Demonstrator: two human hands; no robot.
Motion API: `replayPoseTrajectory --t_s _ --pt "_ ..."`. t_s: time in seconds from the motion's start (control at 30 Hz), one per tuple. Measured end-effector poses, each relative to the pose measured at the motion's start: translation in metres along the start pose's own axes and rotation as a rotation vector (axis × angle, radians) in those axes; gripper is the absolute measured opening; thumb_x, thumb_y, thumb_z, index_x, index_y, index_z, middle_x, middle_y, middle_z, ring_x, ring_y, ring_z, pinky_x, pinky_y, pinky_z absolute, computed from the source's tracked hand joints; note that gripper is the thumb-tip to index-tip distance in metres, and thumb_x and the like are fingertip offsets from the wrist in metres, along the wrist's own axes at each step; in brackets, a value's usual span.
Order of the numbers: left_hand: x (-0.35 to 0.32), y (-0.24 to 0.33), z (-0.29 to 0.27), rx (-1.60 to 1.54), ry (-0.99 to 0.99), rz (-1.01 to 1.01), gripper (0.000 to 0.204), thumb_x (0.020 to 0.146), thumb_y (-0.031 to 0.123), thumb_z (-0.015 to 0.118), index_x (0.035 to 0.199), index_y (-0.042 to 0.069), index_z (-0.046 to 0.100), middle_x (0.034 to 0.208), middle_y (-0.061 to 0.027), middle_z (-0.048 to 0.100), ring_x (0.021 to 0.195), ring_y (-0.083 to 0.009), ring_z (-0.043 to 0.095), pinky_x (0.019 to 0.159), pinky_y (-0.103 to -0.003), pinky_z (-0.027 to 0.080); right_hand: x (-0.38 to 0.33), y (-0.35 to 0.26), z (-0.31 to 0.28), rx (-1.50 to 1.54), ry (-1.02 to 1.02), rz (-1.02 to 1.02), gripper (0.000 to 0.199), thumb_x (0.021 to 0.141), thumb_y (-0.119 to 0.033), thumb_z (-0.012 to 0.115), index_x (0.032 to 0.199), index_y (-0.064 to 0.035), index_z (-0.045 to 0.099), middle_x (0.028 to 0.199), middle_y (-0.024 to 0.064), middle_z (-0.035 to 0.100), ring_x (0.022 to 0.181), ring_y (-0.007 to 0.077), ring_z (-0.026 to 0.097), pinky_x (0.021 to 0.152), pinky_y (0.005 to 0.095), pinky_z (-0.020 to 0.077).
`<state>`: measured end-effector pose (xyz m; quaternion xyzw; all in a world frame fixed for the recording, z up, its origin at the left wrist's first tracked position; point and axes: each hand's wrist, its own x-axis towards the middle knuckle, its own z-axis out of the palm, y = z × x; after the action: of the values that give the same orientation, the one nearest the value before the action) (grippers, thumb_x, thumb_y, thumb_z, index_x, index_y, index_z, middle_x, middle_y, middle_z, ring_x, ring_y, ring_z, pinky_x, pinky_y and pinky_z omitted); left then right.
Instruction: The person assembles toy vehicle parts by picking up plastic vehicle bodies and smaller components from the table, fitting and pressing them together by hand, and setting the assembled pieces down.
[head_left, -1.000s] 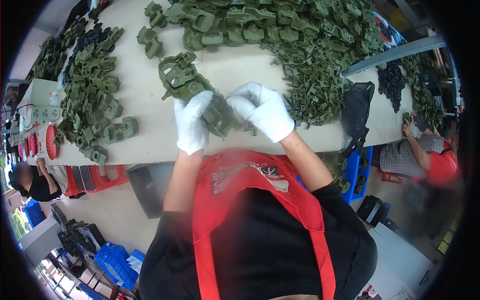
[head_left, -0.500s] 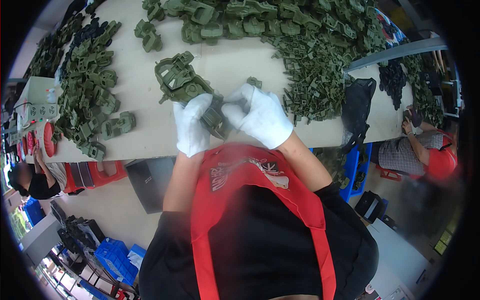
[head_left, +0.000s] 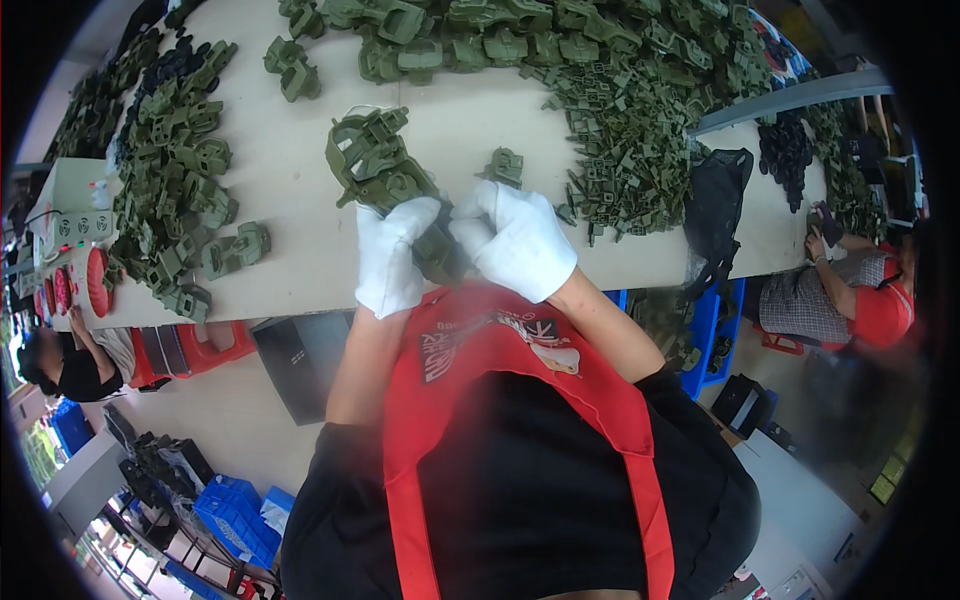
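My left hand (head_left: 390, 262), in a white glove, is closed round the near part of an olive-green plastic toy vehicle body (head_left: 385, 175), held above the table with its open, hollowed end pointing away from me. My right hand (head_left: 522, 245), also gloved in white, is beside the body's right edge with its fingers curled into a pinch. What those fingertips hold, if anything, is hidden. Just beyond the right hand a small olive-green plastic part (head_left: 503, 167) shows over the table.
A big heap of small green parts (head_left: 630, 150) lies to the right, with larger green vehicle bodies (head_left: 500, 45) along the back. More green parts (head_left: 180, 170) are piled at left. A black bag (head_left: 715, 220) hangs at the table's right edge. Co-workers sit at both sides.
The vehicle body has turned a little more upright and shifted slightly right with my left hand. My right hand has dropped slightly toward me, and more of the small part beyond it shows.
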<state>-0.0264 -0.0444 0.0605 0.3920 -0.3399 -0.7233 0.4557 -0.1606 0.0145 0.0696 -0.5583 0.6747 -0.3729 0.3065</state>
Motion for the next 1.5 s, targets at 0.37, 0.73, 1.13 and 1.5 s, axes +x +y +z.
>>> replayPoseTrajectory --t_s 0.37,0.73,1.13,1.5 --pt "0.028 -0.041 -0.047 0.049 0.005 -0.069 0.035 0.09 0.016 0.06 0.123 0.011 0.047 0.104 -0.008 0.059 0.087 -0.0217 0.061 0.077 -0.039 0.054 0.018 0.176 0.032 -0.275 0.213 0.497 0.042 0.082 -0.032 0.063 0.117 -0.0096 0.059 0.099 0.0195 0.066 0.092 0.0377 0.063 0.082 0.0412 0.05" --pt "0.031 -0.044 -0.04 0.064 -0.19 -0.114 0.066 0.086 0.056 0.058 0.132 0.01 0.044 0.112 -0.0082 0.059 0.098 -0.0221 0.06 0.082 -0.038 0.053 0.039 0.138 -0.006 0.521 0.208 0.221 0.027 0.08 -0.008 0.066 0.107 -0.0098 0.065 0.086 0.0107 0.068 0.078 0.0089 0.064 0.069 0.0235 0.0501" --pt "0.006 -0.02 0.017 0.158 -0.226 0.074 0.111 0.059 0.09 0.044 0.125 0.0 0.048 0.102 -0.0038 0.058 0.09 -0.0137 0.056 0.076 -0.028 0.048 0.015 -0.011 -0.034 -0.315 0.325 -0.423 0.021 0.08 -0.013 0.064 0.101 -0.0114 0.062 0.084 0.0094 0.066 0.071 0.0292 0.065 0.062 0.038 0.0535" --pt "0.02 -0.037 0.016 0.005 -0.326 0.072 0.046 0.091 0.024 0.053 0.132 0.006 0.042 0.124 -0.0073 0.052 0.113 -0.0191 0.052 0.097 -0.035 0.042 0.03 0.015 -0.013 -0.148 0.45 -0.394 0.025 0.08 -0.012 0.066 0.105 -0.0121 0.062 0.087 0.0079 0.066 0.07 0.0243 0.066 0.062 0.0351 0.0533"
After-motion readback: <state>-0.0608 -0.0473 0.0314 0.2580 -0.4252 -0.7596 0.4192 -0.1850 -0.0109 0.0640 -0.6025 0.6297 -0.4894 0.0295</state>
